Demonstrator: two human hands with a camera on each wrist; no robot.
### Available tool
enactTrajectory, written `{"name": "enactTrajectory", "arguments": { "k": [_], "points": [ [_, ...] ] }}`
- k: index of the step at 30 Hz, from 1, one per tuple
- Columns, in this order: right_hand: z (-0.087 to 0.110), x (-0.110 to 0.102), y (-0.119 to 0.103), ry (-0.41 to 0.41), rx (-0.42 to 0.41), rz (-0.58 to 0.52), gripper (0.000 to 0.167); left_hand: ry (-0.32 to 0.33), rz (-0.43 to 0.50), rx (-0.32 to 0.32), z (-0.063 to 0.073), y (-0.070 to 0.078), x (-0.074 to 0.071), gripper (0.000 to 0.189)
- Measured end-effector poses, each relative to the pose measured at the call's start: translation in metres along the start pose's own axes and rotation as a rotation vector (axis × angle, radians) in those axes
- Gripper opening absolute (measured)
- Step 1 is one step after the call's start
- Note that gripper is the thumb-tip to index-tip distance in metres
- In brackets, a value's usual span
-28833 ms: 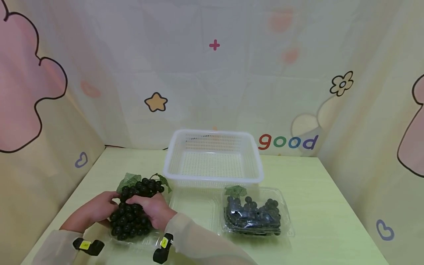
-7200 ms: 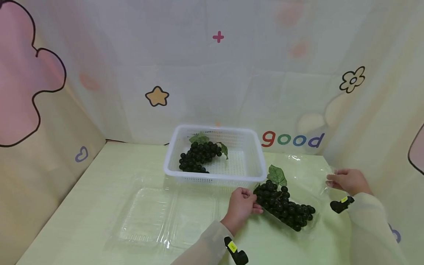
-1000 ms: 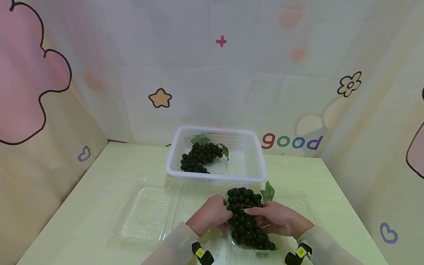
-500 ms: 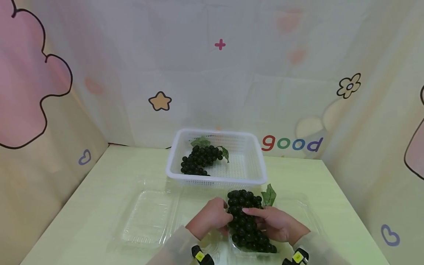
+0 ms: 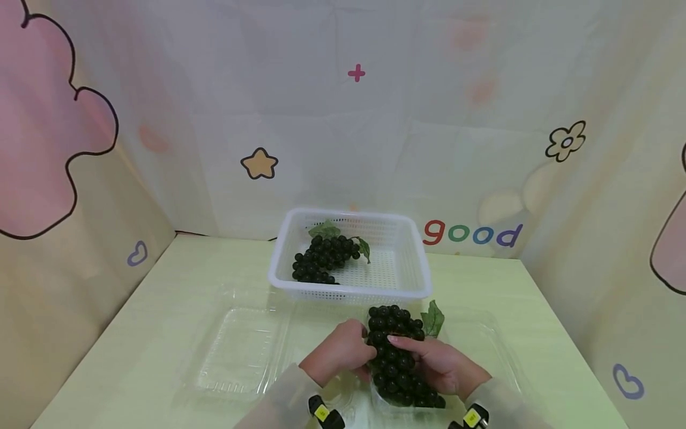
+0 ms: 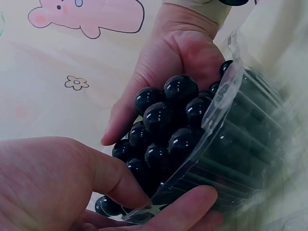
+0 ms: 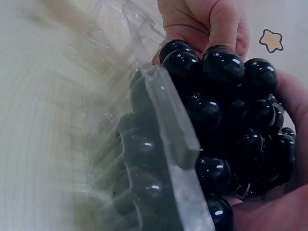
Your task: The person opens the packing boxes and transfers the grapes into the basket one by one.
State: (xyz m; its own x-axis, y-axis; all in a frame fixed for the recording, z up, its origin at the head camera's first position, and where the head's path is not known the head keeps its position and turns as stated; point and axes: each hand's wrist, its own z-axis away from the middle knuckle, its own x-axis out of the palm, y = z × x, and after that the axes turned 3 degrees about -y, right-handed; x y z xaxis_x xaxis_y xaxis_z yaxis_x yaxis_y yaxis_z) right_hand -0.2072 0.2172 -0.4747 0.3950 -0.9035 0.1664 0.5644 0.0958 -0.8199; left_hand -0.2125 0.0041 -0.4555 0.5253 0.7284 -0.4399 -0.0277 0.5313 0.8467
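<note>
A bunch of dark grapes [image 5: 393, 372] with a green leaf [image 5: 433, 319] sits in a clear plastic clamshell box [image 6: 240, 149] at the front of the table. My left hand [image 5: 343, 351] pinches the box's left edge; in the left wrist view its thumb lies inside by the grapes and fingers press the outer wall. From the right, my right hand [image 5: 449, 363] grips the bunch, thumb over the top. The right wrist view shows grapes [image 7: 224, 120] standing above the rim, others behind the clear wall. Fingers under the bunch are mostly hidden.
Behind the hands stands a white perforated basket [image 5: 348, 291] holding another grape bunch [image 5: 324, 257] with leaves. An opened clear clamshell box [image 5: 236, 348] lies on the left of the table. The held box's lid [image 5: 485, 348] spreads to the right.
Since the earliest frame, one grape bunch has gone from the left box into the basket, and the right box has been opened. In the last second, my right hand has shifted slightly left.
</note>
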Motion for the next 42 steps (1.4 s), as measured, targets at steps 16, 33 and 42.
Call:
{"name": "enactTrajectory", "arguments": {
  "k": [16,33,42],
  "points": [
    [-0.01,0.008,0.002,-0.027,-0.021,0.007,0.071,-0.034,-0.045,-0.025,-0.004,-0.004,-0.002,0.024],
    [-0.005,0.006,0.002,-0.03,-0.065,-0.008,0.07,-0.002,-0.021,-0.051,0.002,0.002,-0.001,0.036],
    [0.003,0.005,-0.006,-0.015,-0.057,0.011,0.068,0.04,-0.008,-0.034,0.001,0.0,0.002,0.007]
  ]
}}
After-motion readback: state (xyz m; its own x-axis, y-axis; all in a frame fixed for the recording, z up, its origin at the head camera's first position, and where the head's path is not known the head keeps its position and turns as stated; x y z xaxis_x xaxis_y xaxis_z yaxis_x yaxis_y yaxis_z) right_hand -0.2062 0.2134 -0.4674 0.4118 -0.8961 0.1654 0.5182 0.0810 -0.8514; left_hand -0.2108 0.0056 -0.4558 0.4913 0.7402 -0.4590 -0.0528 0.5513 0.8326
